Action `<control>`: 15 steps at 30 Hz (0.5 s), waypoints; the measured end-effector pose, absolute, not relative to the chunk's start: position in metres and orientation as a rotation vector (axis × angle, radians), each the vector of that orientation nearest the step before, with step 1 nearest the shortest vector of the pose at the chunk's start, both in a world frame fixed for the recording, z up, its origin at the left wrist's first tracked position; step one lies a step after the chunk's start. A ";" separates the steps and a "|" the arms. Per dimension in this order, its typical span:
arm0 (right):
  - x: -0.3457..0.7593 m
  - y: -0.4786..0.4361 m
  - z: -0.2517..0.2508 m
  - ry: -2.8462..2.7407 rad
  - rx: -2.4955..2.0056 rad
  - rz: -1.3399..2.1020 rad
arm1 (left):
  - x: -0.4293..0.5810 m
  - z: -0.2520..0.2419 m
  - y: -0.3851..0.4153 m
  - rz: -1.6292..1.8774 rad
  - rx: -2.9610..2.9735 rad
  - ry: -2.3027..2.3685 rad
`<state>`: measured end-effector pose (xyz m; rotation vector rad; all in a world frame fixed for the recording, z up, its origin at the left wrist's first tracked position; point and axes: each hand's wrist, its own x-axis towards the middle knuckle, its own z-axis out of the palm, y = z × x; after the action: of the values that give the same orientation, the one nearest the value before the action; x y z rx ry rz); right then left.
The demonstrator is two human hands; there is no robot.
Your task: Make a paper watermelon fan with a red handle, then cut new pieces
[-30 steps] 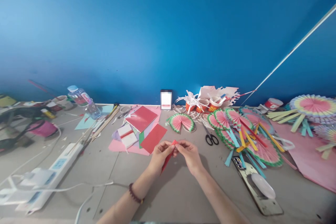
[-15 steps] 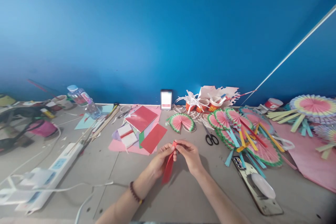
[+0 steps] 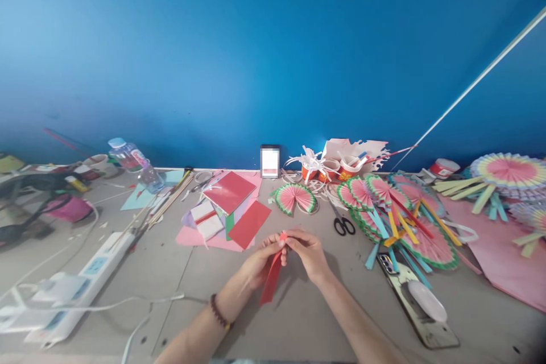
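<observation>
1. Beyond the grip and slightly right stand three red cups: the left cup (image 3: 305, 174) is under a bunch of white strips (image 3: 310, 156), the right cup (image 3: 347, 173) holds pen-like sticks, and the middle cup (image 3: 329, 170) has contents too small to tell.
2. Far left of the grip, a blue-capped bottle (image 3: 135, 160) stands near a pale cup (image 3: 99, 164).
3. The person's left hand (image 3: 264, 259) has its fingertips closed on a red paper strip (image 3: 270, 285), which slants down from the grip toward the person, above the bench (image 3: 298, 330).
4. The right hand (image 3: 310, 250) pinches the strip's upper end, its fingertips together just beside the left's.
5. Just beyond the grip lie a pleated fan (image 3: 295, 198) and, to the left, red paper (image 3: 249, 224).
</observation>
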<state>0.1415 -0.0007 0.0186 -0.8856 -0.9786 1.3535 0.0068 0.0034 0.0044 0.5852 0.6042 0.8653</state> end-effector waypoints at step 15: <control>0.150 0.006 0.002 -1.077 -0.958 1.267 | 0.009 0.005 0.005 0.945 0.716 0.742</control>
<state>0.1497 0.0061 0.0015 -0.9579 -1.0772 1.2674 0.0094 0.0051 0.0045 0.7156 0.7423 0.9452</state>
